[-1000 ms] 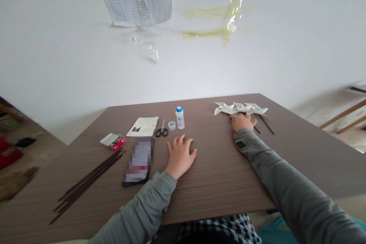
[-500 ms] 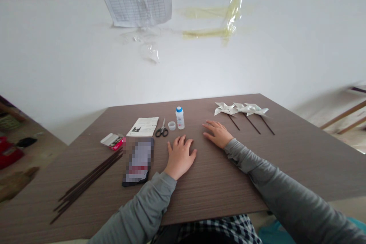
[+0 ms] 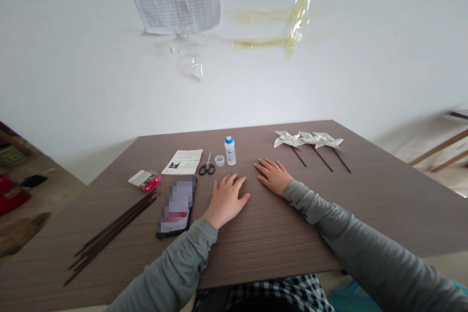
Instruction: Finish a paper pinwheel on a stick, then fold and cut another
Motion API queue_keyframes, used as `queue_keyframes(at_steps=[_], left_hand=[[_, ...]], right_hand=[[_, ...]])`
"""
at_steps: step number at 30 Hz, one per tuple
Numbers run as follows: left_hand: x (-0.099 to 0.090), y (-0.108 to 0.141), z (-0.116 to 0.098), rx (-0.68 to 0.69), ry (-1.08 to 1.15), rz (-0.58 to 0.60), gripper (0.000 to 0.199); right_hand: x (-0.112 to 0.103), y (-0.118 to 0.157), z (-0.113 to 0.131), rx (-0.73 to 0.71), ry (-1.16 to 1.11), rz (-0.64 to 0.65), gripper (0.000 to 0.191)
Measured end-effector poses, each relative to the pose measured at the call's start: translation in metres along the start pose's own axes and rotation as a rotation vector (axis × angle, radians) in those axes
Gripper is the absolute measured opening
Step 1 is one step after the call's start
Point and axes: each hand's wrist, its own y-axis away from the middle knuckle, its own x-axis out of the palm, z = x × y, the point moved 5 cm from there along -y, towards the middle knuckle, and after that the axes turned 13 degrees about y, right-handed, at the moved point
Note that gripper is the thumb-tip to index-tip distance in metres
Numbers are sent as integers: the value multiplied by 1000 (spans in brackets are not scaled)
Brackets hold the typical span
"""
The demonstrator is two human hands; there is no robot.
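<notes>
Head view: your left hand [image 3: 226,200] and your right hand [image 3: 274,175] are both released, palms down at the tabletop [image 3: 270,234] with fingers spread. Ahead of the right hand and to its right lie three white paper pinwheels [image 3: 309,138] on dark sticks. The blue-capped bottle [image 3: 230,153] stands upright just beyond the left hand's fingertips, with scissors [image 3: 207,168] ahead of that hand to its left. The phone [image 3: 178,204] lies near its left side, and loose dark rods [image 3: 113,232] lie farther left.
</notes>
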Motion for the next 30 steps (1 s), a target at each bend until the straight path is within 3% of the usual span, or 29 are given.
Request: queue_keyframes(at_steps=[7,10,16,20,30], left_hand=[[-44,-6,25,72,102,-31,43],[-73,-13,51,-36,80,-34,42],[-128,-28,101,-270,-146,-209,35],[-136,-33,114,-331,-163,-234,33],[-131,-43,122,-357,-159,-218,18]], right_hand=[[2,-1,-5,-2,-16,-10,68],[4,-1,-6,0,-25,-3,68],[3,-2,-8,5,-50,-15,67],[3,-2,-10,7,-59,-5,68],[-1,2,-9,11,-61,12,68]])
